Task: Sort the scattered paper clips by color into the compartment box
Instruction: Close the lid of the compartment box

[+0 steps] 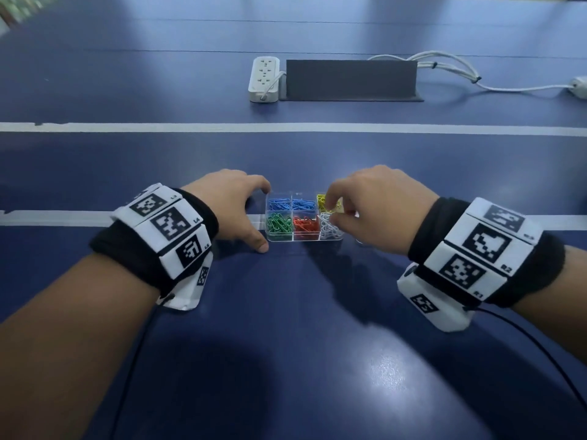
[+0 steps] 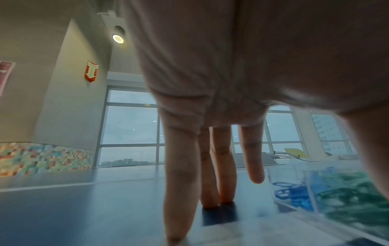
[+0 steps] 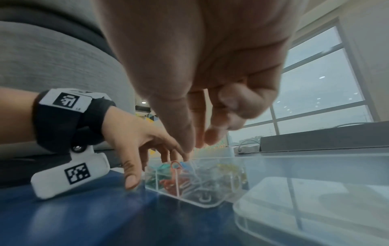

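One clear box of six compartments sits on the table between two hands: left hand braces its side, fingers loose, while right hand hovers above, grip unclear.

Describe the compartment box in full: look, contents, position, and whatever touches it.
The compartment box is small, clear plastic, lidless, and split into six cells in two rows. The far row holds blue, blue and yellow paper clips; the near row holds green, red and white. It sits flat on the blue table across a white line. The left hand brackets its left end, thumb at the near corner. The right hand hovers over the right cells, fingertips bunched; contact is unclear.
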`<state>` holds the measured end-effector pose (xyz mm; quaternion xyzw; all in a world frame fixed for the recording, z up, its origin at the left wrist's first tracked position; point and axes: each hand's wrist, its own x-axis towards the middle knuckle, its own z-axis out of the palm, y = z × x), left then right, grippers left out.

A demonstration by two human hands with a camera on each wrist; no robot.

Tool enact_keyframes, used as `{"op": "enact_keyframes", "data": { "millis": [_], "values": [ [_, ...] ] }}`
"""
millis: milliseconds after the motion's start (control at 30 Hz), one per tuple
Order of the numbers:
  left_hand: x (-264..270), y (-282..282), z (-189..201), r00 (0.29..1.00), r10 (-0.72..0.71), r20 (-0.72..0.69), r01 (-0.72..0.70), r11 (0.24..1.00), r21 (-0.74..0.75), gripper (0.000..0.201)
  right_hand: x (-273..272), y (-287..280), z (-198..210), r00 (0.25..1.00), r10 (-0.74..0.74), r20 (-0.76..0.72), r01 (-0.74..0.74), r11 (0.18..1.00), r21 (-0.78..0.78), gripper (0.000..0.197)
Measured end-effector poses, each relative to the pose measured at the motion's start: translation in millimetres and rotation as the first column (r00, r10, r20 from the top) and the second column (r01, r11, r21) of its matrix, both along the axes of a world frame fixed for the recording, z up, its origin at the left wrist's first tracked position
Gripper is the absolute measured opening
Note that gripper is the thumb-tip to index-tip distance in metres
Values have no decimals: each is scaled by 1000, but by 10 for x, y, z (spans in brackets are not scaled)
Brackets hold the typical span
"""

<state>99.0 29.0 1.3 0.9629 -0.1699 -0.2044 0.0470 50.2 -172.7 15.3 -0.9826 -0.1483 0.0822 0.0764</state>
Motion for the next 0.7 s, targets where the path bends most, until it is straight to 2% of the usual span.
{"op": "enact_keyframes", "data": {
  "millis": [100, 167, 333, 433, 500, 567, 600, 667, 700],
  "values": [
    [12, 20, 15, 1000, 29, -10, -29, 999, -38, 89, -48, 38, -35, 992, 117, -53, -118, 993, -25, 31],
    [0, 32, 14, 999, 37, -10, -38, 998, -54, 87, -63, 27, -51, 990, 135, -48, -137, 990, -39, 36],
    [-17, 55, 24, 997, 69, -25, -71, 994, -83, 82, -73, 2, -44, 990, 139, -2, -138, 987, -86, 35],
    [-20, 52, 22, 998, 66, -23, -68, 994, -83, 83, -72, 12, -20, 988, 153, 24, -153, 988, -23, 39],
    [-22, 46, 18, 998, 65, -26, -67, 995, -79, 85, -32, -77, 22, 991, 106, 84, -111, 992, 52, 38],
    [-23, 44, 16, 997, 70, -29, -72, 994, -80, 87, 37, -262, 48, 996, 54, 78, -55, 998, 18, 34],
    [-22, 44, 17, 997, 70, -28, -72, 994, -82, 87, 69, -360, 48, 999, 31, 21, -30, 997, -69, 42],
    [-18, 48, 11, 997, 72, -26, -74, 994, -83, 86, 111, -536, 9, 986, -36, -160, -6, 967, -255, 81],
    [-15, 45, 8, 997, 71, -24, -72, 994, -81, 85, 118, -593, -15, 971, -69, -228, 2, 959, -283, 95]
  ]
}}
